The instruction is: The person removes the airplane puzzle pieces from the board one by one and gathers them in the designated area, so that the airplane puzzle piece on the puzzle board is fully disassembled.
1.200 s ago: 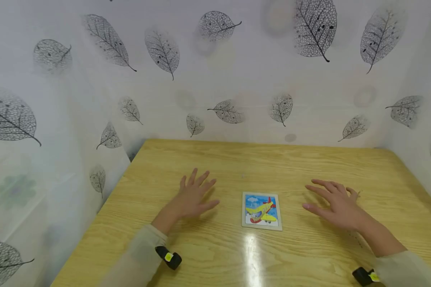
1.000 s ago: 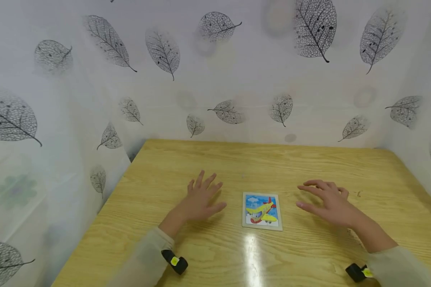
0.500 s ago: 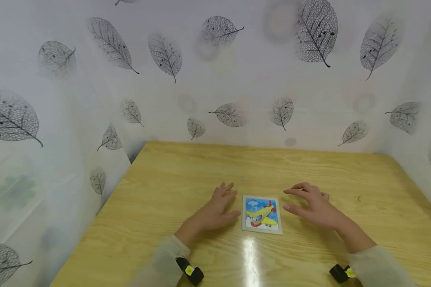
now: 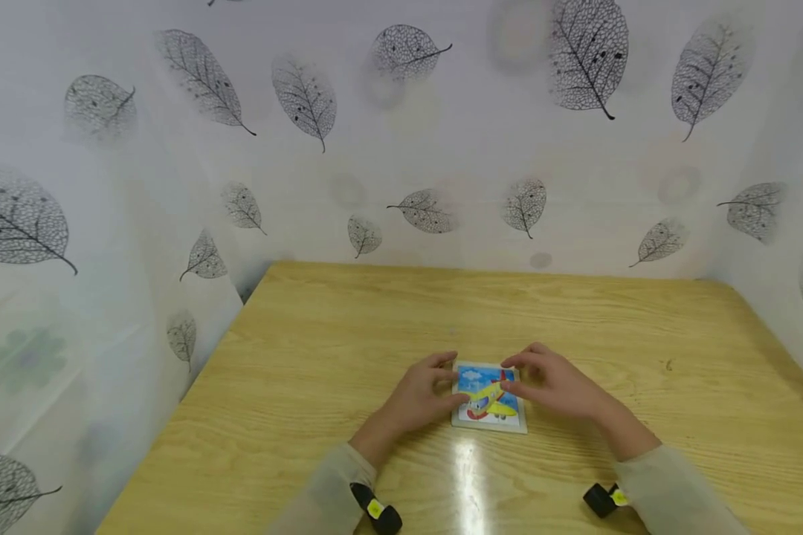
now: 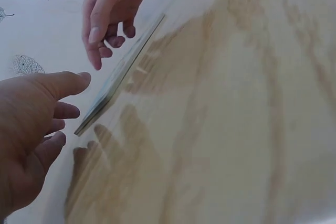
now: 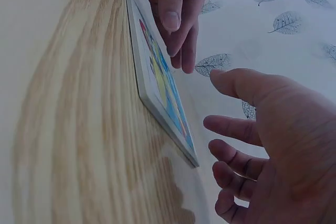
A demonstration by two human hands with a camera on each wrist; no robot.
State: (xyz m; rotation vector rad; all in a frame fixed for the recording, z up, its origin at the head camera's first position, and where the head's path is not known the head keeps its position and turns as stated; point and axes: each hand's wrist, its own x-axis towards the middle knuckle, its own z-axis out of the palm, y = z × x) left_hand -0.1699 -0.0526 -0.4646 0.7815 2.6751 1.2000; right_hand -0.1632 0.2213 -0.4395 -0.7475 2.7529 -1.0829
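Note:
A square picture puzzle (image 4: 488, 405) in a pale frame lies flat on the table, showing a yellow and red aeroplane on a blue sky. My left hand (image 4: 418, 397) hovers at its left edge, thumb and fingers apart. Over the right side hovers my right hand (image 4: 562, 385), its thumb and index fingertips above the picture. In the left wrist view, a gap shows between the left hand (image 5: 26, 124) and the thin board (image 5: 118, 80). The right wrist view shows relaxed fingers of the right hand (image 6: 278, 129) beside the puzzle (image 6: 163, 77), holding nothing.
The wooden table (image 4: 321, 319) has light glare near its front. A pale curtain (image 4: 455, 148) printed with dark leaves hangs behind it and along both sides. Black wrist devices, one on the left sleeve (image 4: 328, 483) and one on the right sleeve (image 4: 669, 490), stick out inward.
Both hands have moved inward from either side, left hand rightward and right hand leftward, until their fingertips are over the puzzle. The puzzle stays in place.

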